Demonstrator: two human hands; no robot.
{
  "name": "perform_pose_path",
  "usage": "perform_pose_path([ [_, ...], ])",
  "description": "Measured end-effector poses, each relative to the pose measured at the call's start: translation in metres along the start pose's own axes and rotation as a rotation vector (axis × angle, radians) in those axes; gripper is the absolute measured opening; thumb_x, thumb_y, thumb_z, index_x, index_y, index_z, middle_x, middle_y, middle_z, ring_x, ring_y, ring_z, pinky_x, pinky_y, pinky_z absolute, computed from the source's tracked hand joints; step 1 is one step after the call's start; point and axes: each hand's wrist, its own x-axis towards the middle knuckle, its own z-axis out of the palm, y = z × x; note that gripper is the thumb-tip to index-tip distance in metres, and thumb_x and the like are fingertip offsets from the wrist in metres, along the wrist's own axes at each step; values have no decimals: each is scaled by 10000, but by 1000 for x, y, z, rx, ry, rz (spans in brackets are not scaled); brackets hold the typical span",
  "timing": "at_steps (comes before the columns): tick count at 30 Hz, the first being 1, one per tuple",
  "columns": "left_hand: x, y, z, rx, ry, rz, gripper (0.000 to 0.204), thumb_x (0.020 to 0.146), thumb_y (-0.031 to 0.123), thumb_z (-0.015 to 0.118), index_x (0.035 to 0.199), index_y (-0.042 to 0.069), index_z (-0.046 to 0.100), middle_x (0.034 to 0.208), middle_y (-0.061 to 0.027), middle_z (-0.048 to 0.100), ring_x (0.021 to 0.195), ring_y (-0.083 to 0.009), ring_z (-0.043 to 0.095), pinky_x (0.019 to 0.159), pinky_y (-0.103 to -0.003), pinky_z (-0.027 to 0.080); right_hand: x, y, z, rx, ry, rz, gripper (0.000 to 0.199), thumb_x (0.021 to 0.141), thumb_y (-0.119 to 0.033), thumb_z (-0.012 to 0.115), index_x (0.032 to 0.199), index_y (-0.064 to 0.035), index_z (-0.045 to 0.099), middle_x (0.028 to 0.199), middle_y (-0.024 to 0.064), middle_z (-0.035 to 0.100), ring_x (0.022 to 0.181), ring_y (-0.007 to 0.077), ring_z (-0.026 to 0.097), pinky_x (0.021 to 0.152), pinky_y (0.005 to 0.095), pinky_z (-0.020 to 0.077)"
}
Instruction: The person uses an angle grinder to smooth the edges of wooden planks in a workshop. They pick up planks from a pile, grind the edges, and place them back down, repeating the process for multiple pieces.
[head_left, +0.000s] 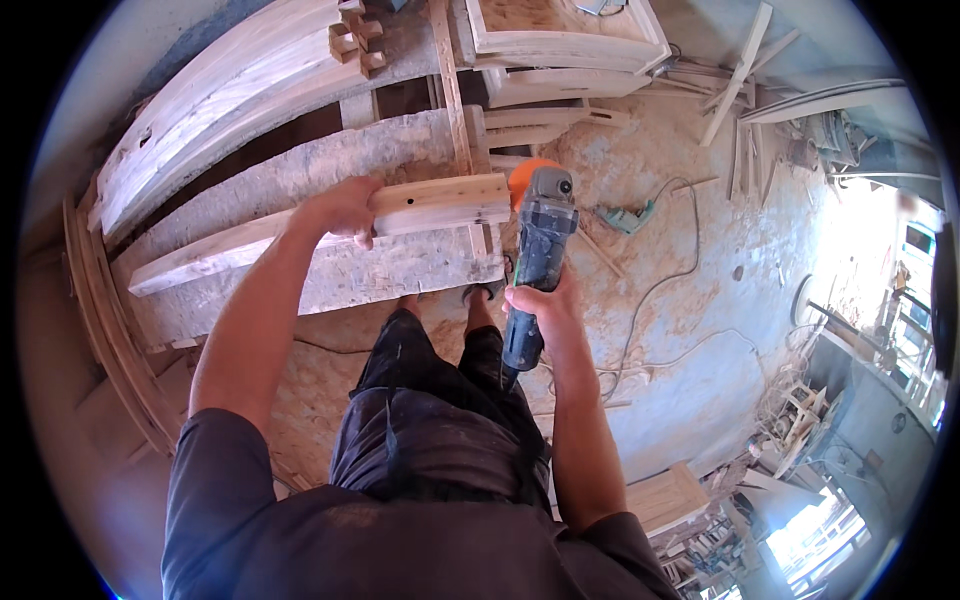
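Standing at the end of a dusty table [330, 165], the person is pressing the left hand [340, 210] down around a pale wooden beam [300, 235], fingers curled over its top edge near the squared end. That end is jutting just past the table's right edge, over the sawdust-covered floor [680, 330]. The right hand [535, 300] is wrapped tight around the grey-blue body of an angle grinder [540, 250], whose orange disc [525, 175] is sitting right at the beam's end face, touching or nearly so. To the right of the grinder the floor is lying fairly open, with only a thin cable [660, 290] snaking across it and a small teal tool [625, 217] beyond. To the left, curved planks [210, 100] are crowding the table's far side. The beam is looking light, smooth-faced and square-cut, with one dark hole near its end.
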Motion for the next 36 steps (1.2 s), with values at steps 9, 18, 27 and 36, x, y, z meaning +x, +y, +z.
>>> perform_pose_path([
  [9,4,-6,3,-1,26,33,724,529,40,909,1197,8,632,1149,-208,692,1103,-376,679,937,-451,551,-3,-6,1,-38,-11,-16,464,718,-39,777,1135,8,580,807,88,660,664,197,682,632,347,557],
  [18,4,-8,6,94,62,49,732,534,82,912,1205,2,631,1211,-218,659,1147,-394,647,976,-458,531,5,-19,-1,22,21,-15,366,731,-36,760,1048,12,584,789,97,659,650,208,684,614,356,557],
  [27,4,-26,2,-115,155,210,805,561,90,926,1305,26,626,1263,-172,605,1203,-371,604,1033,-433,502,-41,16,-15,0,19,-29,440,699,-65,761,1100,10,596,837,95,670,660,199,677,668,351,570],
  [36,-12,-16,24,211,609,313,664,673,86,847,1307,51,650,1222,-138,643,1192,-321,615,1064,-409,473,-49,36,-24,88,74,-12,382,695,-82,762,1028,4,596,831,102,683,661,200,676,631,350,566],
])
